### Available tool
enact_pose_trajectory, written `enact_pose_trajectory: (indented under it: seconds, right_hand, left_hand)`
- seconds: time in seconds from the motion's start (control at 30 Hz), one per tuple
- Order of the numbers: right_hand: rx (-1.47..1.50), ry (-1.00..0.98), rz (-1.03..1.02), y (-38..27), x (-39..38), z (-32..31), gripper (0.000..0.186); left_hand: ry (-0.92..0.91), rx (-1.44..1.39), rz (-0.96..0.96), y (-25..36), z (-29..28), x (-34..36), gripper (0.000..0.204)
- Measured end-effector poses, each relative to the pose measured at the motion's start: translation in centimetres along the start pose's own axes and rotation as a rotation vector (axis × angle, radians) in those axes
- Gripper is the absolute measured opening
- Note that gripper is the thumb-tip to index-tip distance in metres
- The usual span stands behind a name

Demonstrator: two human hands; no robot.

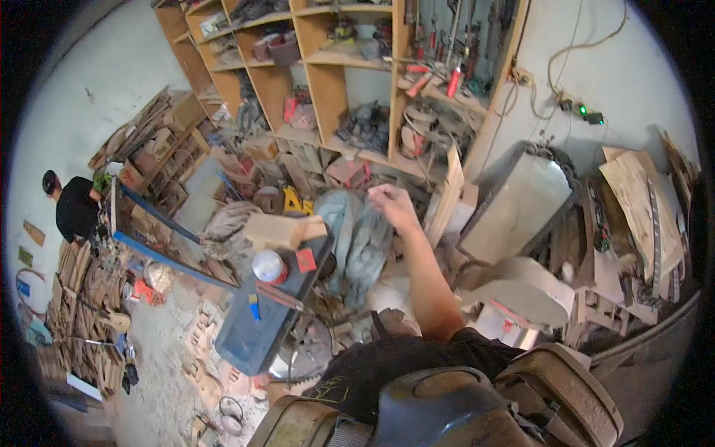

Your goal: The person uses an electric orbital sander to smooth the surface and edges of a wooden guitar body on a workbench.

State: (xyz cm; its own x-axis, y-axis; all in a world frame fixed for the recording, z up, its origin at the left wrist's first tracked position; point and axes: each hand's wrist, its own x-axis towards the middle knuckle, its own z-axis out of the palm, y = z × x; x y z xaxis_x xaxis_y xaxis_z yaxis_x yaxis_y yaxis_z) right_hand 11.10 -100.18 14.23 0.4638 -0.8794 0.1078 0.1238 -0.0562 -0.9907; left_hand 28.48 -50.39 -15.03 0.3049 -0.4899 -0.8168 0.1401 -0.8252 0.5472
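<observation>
My right hand (pixel 391 205) is raised at the centre, forearm reaching up from the lower edge, fingers curled together; whatever they may hold is too small to make out. Behind it hangs or lies a heap of grey-blue cloth (pixel 342 238), and pale upright boards (pixel 447 197) stand just right of it. Left of the arm, a dark bench top (pixel 242 335) carries a light wood block (pixel 272 231), a white tub (pixel 267 265), a red square (pixel 306 260) and a small blue-and-yellow tool (pixel 254 307). My left hand is out of view.
A person in black (pixel 74 208) stands at the far left beside a blue frame (pixel 167 258) and piled wood offcuts (pixel 78 290). Wooden shelves (pixel 335 56) with tools line the back. A framed panel (pixel 506 205), leaning boards (pixel 640 208) and a dusty rounded object (pixel 521 290) are at right.
</observation>
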Motion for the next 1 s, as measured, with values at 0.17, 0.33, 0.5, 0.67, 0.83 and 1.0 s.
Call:
enact_pose_trajectory:
  seconds: [0.17,0.33,0.5,0.67,0.83,1.0]
  right_hand:
    - [0.111,-0.007,-0.152,-8.7,10.6,0.4,0.025]
    - [-0.010,-0.066,-0.368,-18.0,17.8,-0.3,0.030]
    - [0.125,-0.580,-0.644,-25.6,14.4,0.3,0.059]
    - [0.241,-1.382,-1.031,-28.3,7.7,3.4,0.097]
    - [1.045,-0.851,-0.800,-27.5,3.2,6.6,0.061]
    - [0.947,-0.724,-0.684,-26.1,4.6,3.8,0.024]
  left_hand:
    - [0.000,-0.008,0.062,7.2,1.7,3.7,0.036]
    - [0.027,-0.021,0.086,12.6,2.5,6.1,0.037]
    - [0.072,-0.071,0.057,16.5,3.3,8.0,0.038]
    - [0.144,-0.130,0.046,15.8,4.9,8.2,0.038]
    - [0.176,-0.144,0.027,16.6,6.3,6.6,0.039]
    - [0.247,-0.215,-0.069,13.6,8.6,3.7,0.039]
